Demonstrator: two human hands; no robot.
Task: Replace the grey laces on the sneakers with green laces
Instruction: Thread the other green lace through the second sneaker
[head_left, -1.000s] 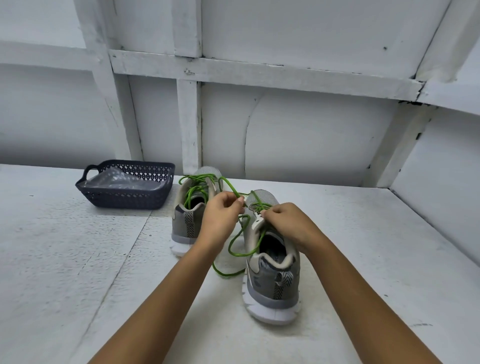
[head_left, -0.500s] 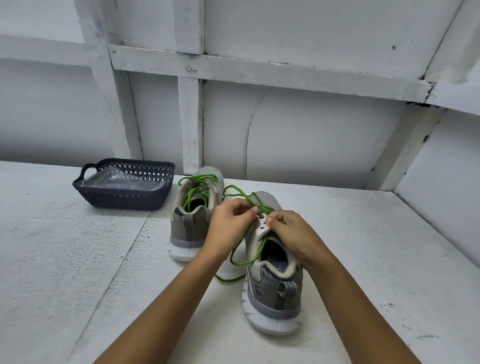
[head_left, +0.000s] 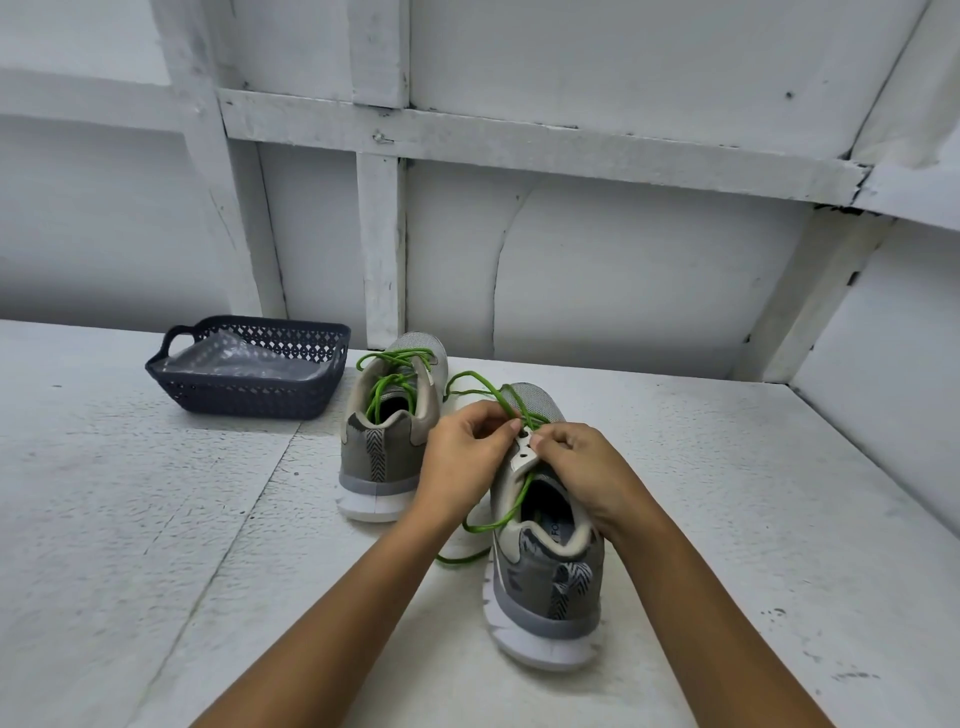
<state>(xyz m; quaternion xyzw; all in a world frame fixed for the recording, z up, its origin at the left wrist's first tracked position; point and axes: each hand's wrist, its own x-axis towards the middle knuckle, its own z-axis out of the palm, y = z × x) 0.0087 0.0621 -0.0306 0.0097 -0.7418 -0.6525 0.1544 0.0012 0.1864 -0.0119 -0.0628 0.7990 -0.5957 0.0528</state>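
Observation:
Two grey sneakers stand heels toward me on the white table. The left sneaker (head_left: 387, 441) carries a green lace (head_left: 397, 371) through its eyelets. Both hands work at the top of the right sneaker (head_left: 550, 571). My left hand (head_left: 462, 457) pinches its green lace (head_left: 493, 400) just above an eyelet. My right hand (head_left: 582, 467) pinches the sneaker's white eyelet flap next to that lace. A loose length of the lace loops down over the collar and onto the table between the shoes.
A dark blue perforated basket (head_left: 249, 400) with clear plastic inside sits at the back left of the table (head_left: 130, 519). White panelled walls close off the back and the right side.
My left hand has slid right along the lace until it meets my right hand at the eyelet. The camera view has shifted slightly.

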